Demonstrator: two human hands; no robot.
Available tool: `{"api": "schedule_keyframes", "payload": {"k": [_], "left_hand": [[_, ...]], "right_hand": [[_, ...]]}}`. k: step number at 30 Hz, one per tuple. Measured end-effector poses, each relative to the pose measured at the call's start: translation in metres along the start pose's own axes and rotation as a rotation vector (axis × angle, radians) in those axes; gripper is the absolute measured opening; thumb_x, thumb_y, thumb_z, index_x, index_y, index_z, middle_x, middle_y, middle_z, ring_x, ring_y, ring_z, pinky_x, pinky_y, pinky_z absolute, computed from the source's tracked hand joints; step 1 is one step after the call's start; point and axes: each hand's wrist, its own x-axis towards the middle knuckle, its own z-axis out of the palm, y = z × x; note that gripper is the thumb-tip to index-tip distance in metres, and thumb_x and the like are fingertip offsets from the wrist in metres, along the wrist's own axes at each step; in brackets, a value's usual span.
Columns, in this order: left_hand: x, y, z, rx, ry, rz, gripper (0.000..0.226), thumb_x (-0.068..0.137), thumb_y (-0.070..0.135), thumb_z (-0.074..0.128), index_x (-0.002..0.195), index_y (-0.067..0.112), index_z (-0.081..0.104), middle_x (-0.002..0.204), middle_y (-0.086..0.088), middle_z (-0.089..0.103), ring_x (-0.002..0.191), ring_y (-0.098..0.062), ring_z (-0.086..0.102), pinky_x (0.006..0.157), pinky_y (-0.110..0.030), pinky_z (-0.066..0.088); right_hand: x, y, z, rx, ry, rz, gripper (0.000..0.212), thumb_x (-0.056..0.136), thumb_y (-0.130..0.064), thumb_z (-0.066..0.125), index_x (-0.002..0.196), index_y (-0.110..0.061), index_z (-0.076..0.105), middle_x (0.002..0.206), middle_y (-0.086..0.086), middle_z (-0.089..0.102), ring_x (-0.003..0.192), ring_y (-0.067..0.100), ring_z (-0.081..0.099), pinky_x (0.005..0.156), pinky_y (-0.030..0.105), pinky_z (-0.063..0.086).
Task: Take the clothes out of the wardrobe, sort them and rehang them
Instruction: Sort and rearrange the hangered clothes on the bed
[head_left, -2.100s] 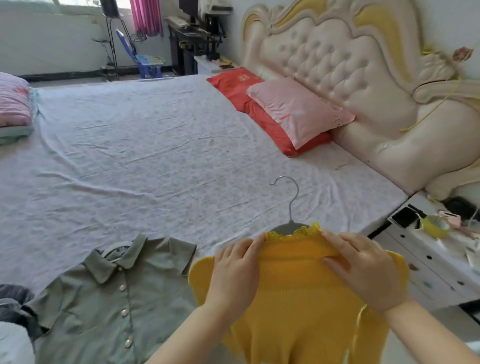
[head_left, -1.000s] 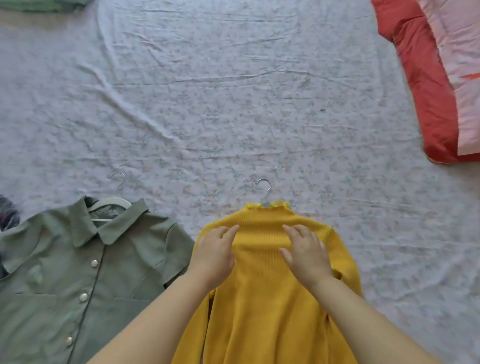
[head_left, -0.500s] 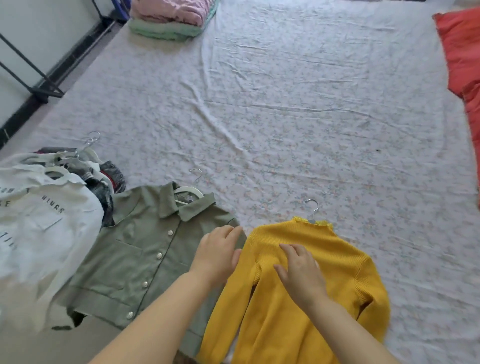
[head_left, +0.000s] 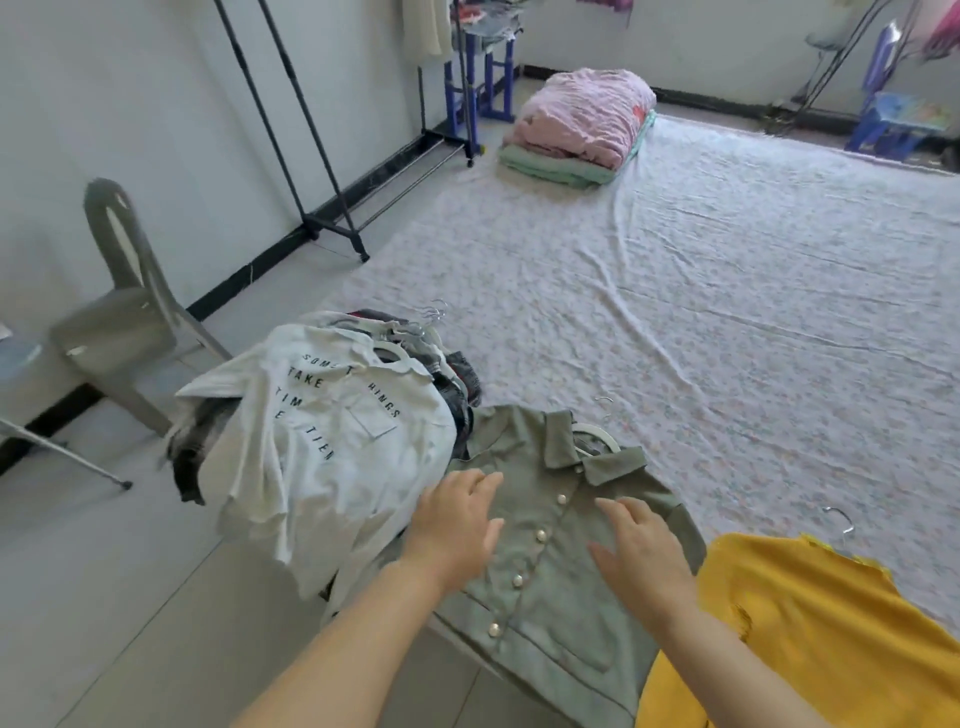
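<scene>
Clothes (head_left: 457, 379) lie in a row along the near edge of the bed (head_left: 675, 312), all on their hangers and none back on the empty rack (head_left: 291, 130) that stands by the wall at far left. At the left end is a heap topped by a white lettered shirt (head_left: 332, 431), which hangs partly over the bed's edge.

Just right of it, the left hand (head_left: 457, 525) has moved off the yellow sweater it was smoothing half a second ago and is now over the green shirt (head_left: 550, 597). Its fingers are straight and spread, gripping nothing. The green shirt lies flat and buttoned, with a white hanger (head_left: 597, 434) showing at the collar.

The right hand (head_left: 639, 545) has crossed over as well and sits on the other side of the button line, also spread flat and holding nothing. I cannot tell whether the palms press the cloth or hover just above it.

The yellow sweater (head_left: 810, 639) is at the near right, let go and laid out, with its hanger hook (head_left: 839, 519) pointing up the bed.

To my eye the sweater is dealt with for now and the green shirt is next to be straightened or picked up. The sorting is well under way, but the rehanging has not begun.
</scene>
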Motion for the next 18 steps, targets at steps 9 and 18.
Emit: {"api": "schedule_keyframes", "payload": {"k": [9,18], "left_hand": [[-0.059,-0.185,-0.059,-0.026,0.041,-0.138,0.05,0.093,0.038,0.04,0.14,0.022,0.032,0.137,0.004,0.039,0.125,-0.017,0.035,0.101,-0.031,0.027],[-0.016,-0.298,-0.083,-0.046,0.059,-0.169,0.048,0.094,0.035,0.039,0.141,0.026,0.03,0.141,0.008,0.036,0.13,-0.011,0.03,0.103,-0.027,0.023]], "right_hand": [[0.035,-0.192,0.037,-0.046,-0.033,-0.113,0.05,0.09,-0.032,0.05,0.138,-0.023,0.038,0.137,-0.003,0.041,0.123,0.018,0.041,0.099,0.025,0.031],[0.134,-0.278,0.058,-0.048,-0.063,-0.139,0.05,0.092,-0.04,0.048,0.138,-0.025,0.036,0.139,-0.006,0.038,0.126,0.017,0.038,0.103,0.026,0.03]]}}
